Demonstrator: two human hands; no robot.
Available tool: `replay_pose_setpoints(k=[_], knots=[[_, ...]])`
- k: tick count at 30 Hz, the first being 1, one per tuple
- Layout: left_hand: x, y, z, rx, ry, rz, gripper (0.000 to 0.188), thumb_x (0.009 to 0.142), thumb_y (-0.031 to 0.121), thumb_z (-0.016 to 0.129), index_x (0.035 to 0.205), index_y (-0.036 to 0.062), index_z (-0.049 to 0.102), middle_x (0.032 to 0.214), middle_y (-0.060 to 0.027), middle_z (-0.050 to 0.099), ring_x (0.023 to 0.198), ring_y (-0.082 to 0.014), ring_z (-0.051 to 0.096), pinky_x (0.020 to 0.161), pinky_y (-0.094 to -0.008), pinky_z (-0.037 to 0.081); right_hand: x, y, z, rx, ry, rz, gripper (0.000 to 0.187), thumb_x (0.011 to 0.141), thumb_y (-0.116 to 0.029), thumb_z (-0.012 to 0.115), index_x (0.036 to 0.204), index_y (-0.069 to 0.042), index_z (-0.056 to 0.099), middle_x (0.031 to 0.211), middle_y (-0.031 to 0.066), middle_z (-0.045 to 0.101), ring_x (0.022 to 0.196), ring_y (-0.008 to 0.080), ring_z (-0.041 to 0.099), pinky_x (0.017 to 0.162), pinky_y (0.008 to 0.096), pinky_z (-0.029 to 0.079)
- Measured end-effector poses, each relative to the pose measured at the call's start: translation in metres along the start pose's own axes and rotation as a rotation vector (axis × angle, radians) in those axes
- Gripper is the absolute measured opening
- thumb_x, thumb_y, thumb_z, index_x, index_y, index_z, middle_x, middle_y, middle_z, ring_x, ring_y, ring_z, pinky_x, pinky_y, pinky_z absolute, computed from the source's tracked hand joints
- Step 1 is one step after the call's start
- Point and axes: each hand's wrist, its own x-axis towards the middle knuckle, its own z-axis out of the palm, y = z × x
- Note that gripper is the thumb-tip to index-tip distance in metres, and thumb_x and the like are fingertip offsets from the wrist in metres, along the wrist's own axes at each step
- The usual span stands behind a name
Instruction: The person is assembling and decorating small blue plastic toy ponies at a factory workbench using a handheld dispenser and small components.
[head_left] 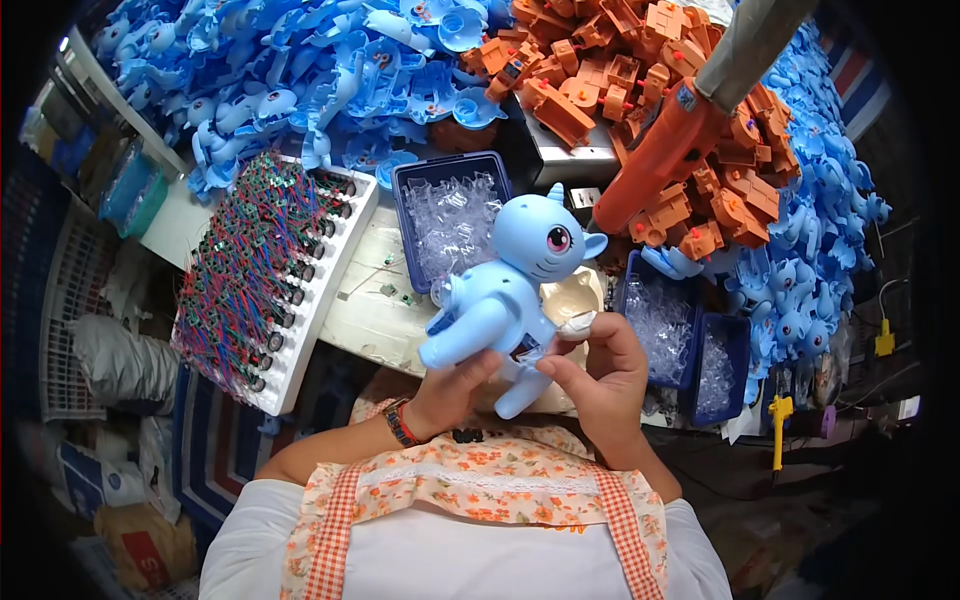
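A light blue toy unicorn point(505, 300), with a pink eye and a small horn, is held tilted in front of my chest. My left hand point(452, 392) grips it from below, by the body and legs. At an opening in its underside, my right hand point(607, 378) has its thumb against a small clear plastic piece point(533, 350). A white wrap point(576, 326) covers the tip of my right forefinger. The other right fingers are curled and partly hide the contact. Behind the toy sits a cream-coloured, rounded holder point(572, 300), partly covered.
Blue tubs of clear plastic parts point(398, 190) point(628, 340) point(742, 400) flank the toy. A white tray point(325, 285) of wired boards stands left. Blue toy shells point(350, 90) and orange plastic parts point(590, 90) pile up behind. An orange tool point(660, 165) hangs down at right centre.
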Motion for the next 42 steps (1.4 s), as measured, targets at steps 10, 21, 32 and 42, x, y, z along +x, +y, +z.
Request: replay_pose_setpoints(k=[10, 21, 32, 42], knots=[[-0.001, 0.004, 0.010, -0.067, -0.020, -0.114, 0.055, 0.092, 0.023, 0.070, 0.137, 0.0029, 0.047, 0.131, -0.0067, 0.054, 0.121, -0.0175, 0.051, 0.102, -0.0355, 0.042, 0.002, 0.004, -0.005, -0.142, -0.022, -0.088, 0.031, 0.075, 0.009, 0.075, 0.097, -0.005, 0.058, 0.091, 0.0034, 0.060, 0.084, 0.0114, 0.057, 0.076, 0.0247, 0.045], [-0.005, 0.011, 0.008, 0.306, -0.064, -0.001, 0.066, 0.081, 0.020, 0.080, 0.135, 0.0017, 0.047, 0.130, -0.0084, 0.055, 0.117, -0.0188, 0.055, 0.099, -0.0359, 0.046, -0.011, 0.022, 0.011, -0.050, 0.127, -0.188, 0.050, 0.071, 0.002, 0.082, 0.109, -0.007, 0.051, 0.106, 0.0051, 0.055, 0.098, 0.0175, 0.052, 0.092, 0.0331, 0.040], [-0.008, 0.029, 0.010, 0.534, -0.178, 0.193, 0.086, 0.066, 0.010, 0.090, 0.137, 0.0013, 0.043, 0.135, -0.0128, 0.051, 0.121, -0.0189, 0.054, 0.098, -0.0358, 0.048, -0.025, 0.046, -0.005, -0.138, -0.333, -0.243, 0.093, 0.074, -0.004, 0.083, 0.147, -0.008, 0.026, 0.150, 0.0201, 0.036, 0.136, 0.0338, 0.041, 0.110, 0.0477, 0.036], [-0.020, 0.075, -0.010, 1.385, -0.314, 0.590, 0.065, 0.071, 0.030, 0.081, 0.128, 0.0086, 0.058, 0.127, -0.0107, 0.063, 0.123, -0.0330, 0.054, 0.101, -0.0448, 0.045, -0.013, 0.004, -0.034, -0.119, -0.483, -0.256, 0.099, 0.059, -0.038, 0.093, 0.140, -0.004, 0.047, 0.144, 0.0276, 0.040, 0.124, 0.0382, 0.054, 0.099, 0.0441, 0.046]])
